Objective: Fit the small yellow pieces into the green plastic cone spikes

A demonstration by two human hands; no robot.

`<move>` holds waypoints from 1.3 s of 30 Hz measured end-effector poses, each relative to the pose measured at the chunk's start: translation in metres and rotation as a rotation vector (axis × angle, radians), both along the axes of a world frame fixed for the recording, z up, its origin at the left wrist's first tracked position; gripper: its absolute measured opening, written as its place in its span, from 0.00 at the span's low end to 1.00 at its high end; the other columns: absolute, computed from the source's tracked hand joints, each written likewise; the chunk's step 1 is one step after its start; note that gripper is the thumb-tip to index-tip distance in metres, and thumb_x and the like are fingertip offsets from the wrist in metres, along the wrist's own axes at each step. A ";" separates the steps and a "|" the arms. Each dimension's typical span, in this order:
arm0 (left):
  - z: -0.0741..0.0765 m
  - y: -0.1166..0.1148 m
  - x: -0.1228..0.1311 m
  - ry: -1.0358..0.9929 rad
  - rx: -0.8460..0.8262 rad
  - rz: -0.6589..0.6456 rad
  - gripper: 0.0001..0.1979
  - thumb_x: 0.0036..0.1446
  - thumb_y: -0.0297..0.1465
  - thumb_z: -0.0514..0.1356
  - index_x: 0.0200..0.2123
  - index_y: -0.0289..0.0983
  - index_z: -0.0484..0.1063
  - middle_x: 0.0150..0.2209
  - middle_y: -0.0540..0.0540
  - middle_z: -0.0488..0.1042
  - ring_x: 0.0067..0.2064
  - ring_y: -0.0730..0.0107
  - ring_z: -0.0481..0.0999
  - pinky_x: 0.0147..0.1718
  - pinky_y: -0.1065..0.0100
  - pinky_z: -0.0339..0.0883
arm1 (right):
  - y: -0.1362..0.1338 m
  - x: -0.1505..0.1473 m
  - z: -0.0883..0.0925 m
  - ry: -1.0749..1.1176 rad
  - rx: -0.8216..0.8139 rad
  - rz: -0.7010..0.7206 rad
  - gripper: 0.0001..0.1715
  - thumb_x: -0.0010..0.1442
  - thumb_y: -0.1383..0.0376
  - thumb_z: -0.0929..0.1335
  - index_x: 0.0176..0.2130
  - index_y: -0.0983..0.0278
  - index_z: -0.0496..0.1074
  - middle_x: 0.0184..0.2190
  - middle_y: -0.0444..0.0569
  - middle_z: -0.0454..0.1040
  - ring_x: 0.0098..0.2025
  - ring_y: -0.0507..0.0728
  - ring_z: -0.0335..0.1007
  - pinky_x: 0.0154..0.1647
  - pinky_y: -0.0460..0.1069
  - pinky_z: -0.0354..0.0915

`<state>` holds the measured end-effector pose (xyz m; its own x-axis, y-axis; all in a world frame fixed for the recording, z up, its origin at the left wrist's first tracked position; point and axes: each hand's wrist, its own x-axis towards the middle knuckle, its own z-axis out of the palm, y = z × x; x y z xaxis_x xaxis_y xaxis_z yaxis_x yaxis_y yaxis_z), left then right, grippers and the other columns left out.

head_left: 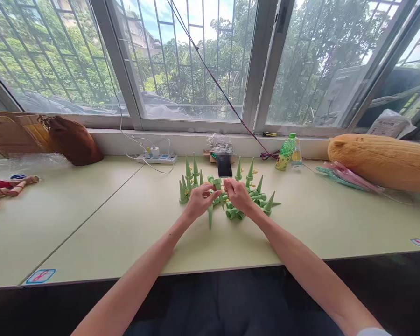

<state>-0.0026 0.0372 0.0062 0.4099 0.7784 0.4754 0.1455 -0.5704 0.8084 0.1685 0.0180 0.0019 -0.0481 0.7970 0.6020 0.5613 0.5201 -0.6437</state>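
Observation:
Several green plastic spikes with round collars and small yellow parts lie and stand on the pale table [133,233]. My left hand [200,200] has its fingers closed round a green collared piece [217,183] at the middle of the group. Close beside it on the right, my right hand [237,195] is closed in a pinch; what its fingertips hold is too small to make out. Upright green spikes [183,192] stand left of my left hand. To the right of my right hand, more green spikes [270,203] stand or lie in a loose pile.
Behind the hands lies a black phone [224,166]. Further back are a power strip [157,159], a green bottle [286,153] and a crumpled plastic wrapper [220,143]. A brown bag [73,141] is at the left, an orange plush [381,161] at the right.

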 end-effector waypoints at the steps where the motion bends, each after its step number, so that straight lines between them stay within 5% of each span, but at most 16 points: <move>1: -0.001 0.001 0.000 -0.011 0.024 0.005 0.16 0.53 0.43 0.63 0.29 0.33 0.73 0.30 0.49 0.68 0.20 0.82 0.62 0.17 0.74 0.59 | 0.000 0.000 0.000 0.000 0.001 0.000 0.23 0.69 0.54 0.55 0.25 0.61 0.55 0.19 0.41 0.59 0.21 0.50 0.52 0.25 0.46 0.49; 9: -0.002 0.003 0.004 -0.085 0.008 0.065 0.17 0.51 0.44 0.65 0.29 0.34 0.73 0.31 0.48 0.69 0.19 0.84 0.60 0.15 0.75 0.56 | -0.002 -0.003 0.002 0.023 0.053 0.008 0.23 0.69 0.53 0.55 0.26 0.61 0.54 0.20 0.41 0.60 0.21 0.49 0.52 0.24 0.46 0.49; 12: 0.000 0.002 0.005 -0.139 -0.134 0.057 0.22 0.54 0.49 0.60 0.31 0.33 0.74 0.25 0.49 0.69 0.16 0.81 0.61 0.14 0.74 0.53 | -0.003 -0.002 0.004 0.062 0.100 -0.052 0.23 0.69 0.53 0.55 0.26 0.61 0.54 0.19 0.40 0.58 0.21 0.49 0.50 0.24 0.45 0.50; 16: 0.004 0.000 0.003 -0.177 -0.338 0.017 0.33 0.58 0.56 0.50 0.19 0.32 0.71 0.12 0.50 0.60 0.13 0.78 0.58 0.13 0.72 0.49 | -0.005 -0.002 0.005 0.072 0.106 -0.068 0.22 0.69 0.54 0.56 0.26 0.62 0.55 0.19 0.39 0.55 0.22 0.49 0.48 0.25 0.45 0.50; 23: 0.011 0.002 -0.003 -0.136 -0.764 -0.225 0.40 0.55 0.61 0.45 0.22 0.30 0.75 0.17 0.45 0.66 0.15 0.78 0.60 0.14 0.73 0.47 | -0.009 -0.010 0.000 -0.031 0.102 0.051 0.21 0.68 0.55 0.56 0.26 0.62 0.52 0.20 0.38 0.51 0.24 0.49 0.43 0.26 0.45 0.49; 31: 0.007 0.002 -0.004 -0.204 -0.740 -0.366 0.33 0.55 0.57 0.53 0.32 0.30 0.76 0.27 0.44 0.70 0.20 0.77 0.63 0.14 0.73 0.51 | -0.008 -0.006 0.004 0.033 0.093 0.041 0.21 0.68 0.54 0.56 0.26 0.61 0.51 0.20 0.39 0.52 0.24 0.49 0.45 0.26 0.45 0.49; 39: 0.006 -0.002 -0.005 -0.097 -0.483 -0.315 0.25 0.56 0.51 0.58 0.41 0.33 0.71 0.21 0.51 0.65 0.20 0.75 0.64 0.17 0.73 0.55 | -0.006 -0.004 0.006 0.060 0.052 -0.015 0.23 0.67 0.53 0.56 0.25 0.61 0.52 0.19 0.39 0.55 0.22 0.49 0.47 0.25 0.46 0.48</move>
